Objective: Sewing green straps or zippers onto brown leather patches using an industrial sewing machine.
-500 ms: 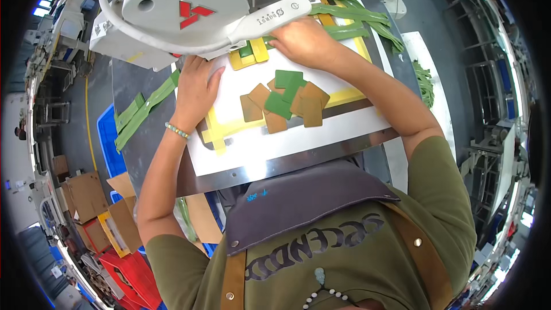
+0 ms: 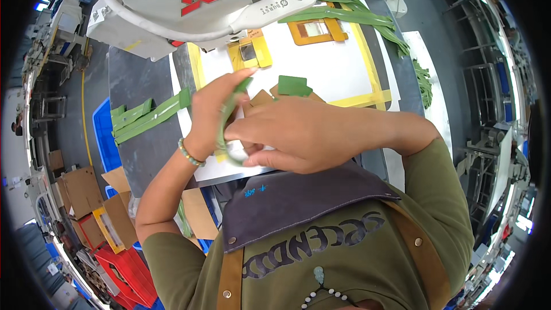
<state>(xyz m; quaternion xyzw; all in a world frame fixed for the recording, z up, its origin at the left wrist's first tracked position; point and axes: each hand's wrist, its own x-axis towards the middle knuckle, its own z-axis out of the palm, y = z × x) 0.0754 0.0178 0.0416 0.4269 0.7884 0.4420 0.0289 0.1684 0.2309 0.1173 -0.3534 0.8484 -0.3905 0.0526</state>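
My left hand (image 2: 213, 116) is closed around a green strip (image 2: 222, 129) near the table's front edge. The strip curves down in a loop, slightly blurred. My right hand (image 2: 290, 132) reaches across to meet it, fingers curled on the strip's lower end; the exact grip is partly hidden. Behind my right hand lie small green patches (image 2: 294, 85) and brown patches (image 2: 262, 98), mostly covered by it. Beyond the hands, a yellow template (image 2: 262, 51) with a window in it sits on the white sheet (image 2: 321, 72), below the grey sewing machine head (image 2: 172, 0).
An orange-brown frame (image 2: 313, 31) lies farther right on the sheet, near long green strips (image 2: 367, 18). More green strips (image 2: 152, 116) rest at the table's left. A blue bin (image 2: 103, 135), cardboard boxes (image 2: 86, 192) and a red case (image 2: 126, 275) stand left of the table.
Both hands have come back from the machine toward me and now meet at a green strip. Green no longer shows in the yellow template's window. The orange-brown frame is uncovered.
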